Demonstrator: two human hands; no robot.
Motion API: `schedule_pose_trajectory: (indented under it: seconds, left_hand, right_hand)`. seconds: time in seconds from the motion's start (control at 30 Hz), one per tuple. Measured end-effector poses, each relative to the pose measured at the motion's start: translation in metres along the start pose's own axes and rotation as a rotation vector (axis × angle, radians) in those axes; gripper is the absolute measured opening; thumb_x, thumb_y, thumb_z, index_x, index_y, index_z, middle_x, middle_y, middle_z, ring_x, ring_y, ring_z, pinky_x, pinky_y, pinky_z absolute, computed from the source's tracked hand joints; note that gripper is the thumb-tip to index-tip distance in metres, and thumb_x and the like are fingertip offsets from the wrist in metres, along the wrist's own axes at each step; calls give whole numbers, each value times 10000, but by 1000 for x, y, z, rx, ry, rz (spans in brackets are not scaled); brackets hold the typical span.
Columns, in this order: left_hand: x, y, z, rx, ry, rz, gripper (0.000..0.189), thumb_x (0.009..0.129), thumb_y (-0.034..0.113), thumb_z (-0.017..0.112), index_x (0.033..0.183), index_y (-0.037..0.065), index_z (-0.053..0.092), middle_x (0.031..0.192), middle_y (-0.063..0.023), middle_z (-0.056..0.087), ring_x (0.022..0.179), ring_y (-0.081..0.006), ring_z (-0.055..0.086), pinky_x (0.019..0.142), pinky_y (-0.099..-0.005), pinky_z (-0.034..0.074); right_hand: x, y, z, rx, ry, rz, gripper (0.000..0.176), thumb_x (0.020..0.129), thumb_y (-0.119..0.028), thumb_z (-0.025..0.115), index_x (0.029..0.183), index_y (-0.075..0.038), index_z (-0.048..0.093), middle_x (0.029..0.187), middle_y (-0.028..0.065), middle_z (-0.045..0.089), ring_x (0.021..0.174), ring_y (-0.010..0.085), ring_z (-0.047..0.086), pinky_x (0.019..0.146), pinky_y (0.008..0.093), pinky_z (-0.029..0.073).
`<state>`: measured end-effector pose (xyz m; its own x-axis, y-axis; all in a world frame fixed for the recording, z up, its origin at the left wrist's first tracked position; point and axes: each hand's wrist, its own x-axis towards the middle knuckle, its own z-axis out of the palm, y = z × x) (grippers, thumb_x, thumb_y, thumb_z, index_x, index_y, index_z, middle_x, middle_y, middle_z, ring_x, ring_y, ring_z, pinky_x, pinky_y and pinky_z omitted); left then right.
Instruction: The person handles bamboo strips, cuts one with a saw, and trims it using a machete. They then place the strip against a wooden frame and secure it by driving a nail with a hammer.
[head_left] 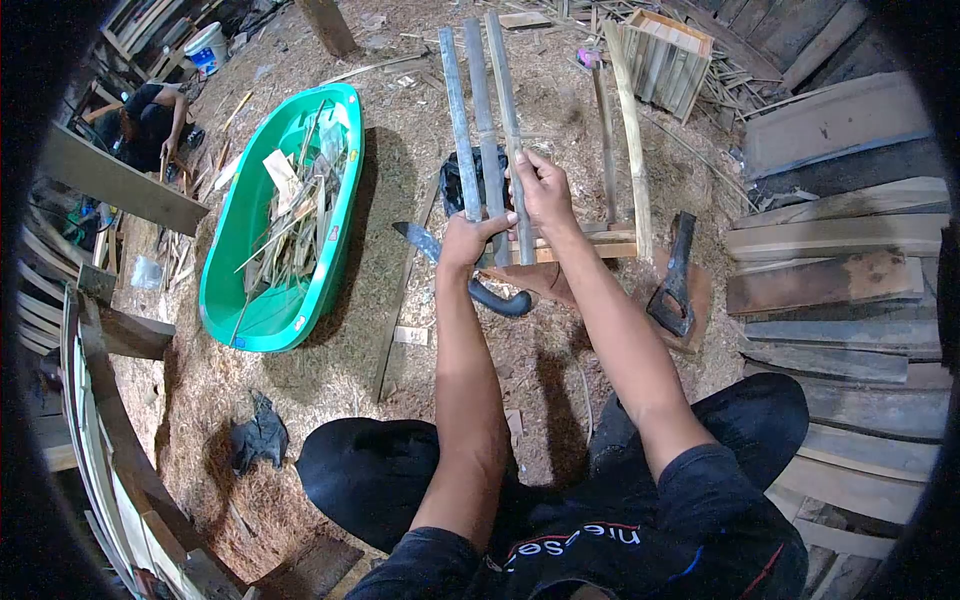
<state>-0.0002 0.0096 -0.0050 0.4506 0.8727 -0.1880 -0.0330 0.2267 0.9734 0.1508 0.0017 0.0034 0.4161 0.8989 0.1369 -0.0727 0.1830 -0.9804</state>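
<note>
Three long, narrow grey wooden slats stretch away from me side by side. My left hand (468,238) closes around the lower end of the left slat (458,130), with its thumb reaching across the middle slat (484,120). Higher up, my right hand (543,192) is wrapped round the right slat (502,90). Below the slats lies a machete with a curved dark handle (500,299); its blade (418,239) shows left of my left hand. A low wooden piece (590,249) lies behind my hands, and a black plastic bag (458,180) is partly hidden by the slats.
A green tub (345,215) of wood scraps stands left. To my right lie a dark saw-like handle (675,290) and stacked boards (830,280). A slatted wooden box (665,65) stands at the back. Another person (150,120) crouches at far left. Shavings cover the floor.
</note>
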Motion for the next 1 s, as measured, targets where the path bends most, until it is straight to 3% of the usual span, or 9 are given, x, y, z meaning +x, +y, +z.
schedule_pose_trajectory:
  seconds: [0.6,1.0]
  left_hand:
    - [-1,-1,0,0,6,-12,227,789,125,802,959,20,695,840,-39,699,720,-140,652,672,-289,515]
    - [-2,0,-1,3,10,-12,261,767,151,825,952,16,699,850,-57,706,704,-148,660,650,-298,526]
  right_hand:
    - [5,14,-3,6,-1,44,293,1029,-300,557,1082,-37,676,783,-22,603,607,55,532,534,224,454]
    - [4,14,-4,-24,-4,0,299,1030,-301,554,1074,-35,683,765,-27,605,591,50,520,534,222,441]
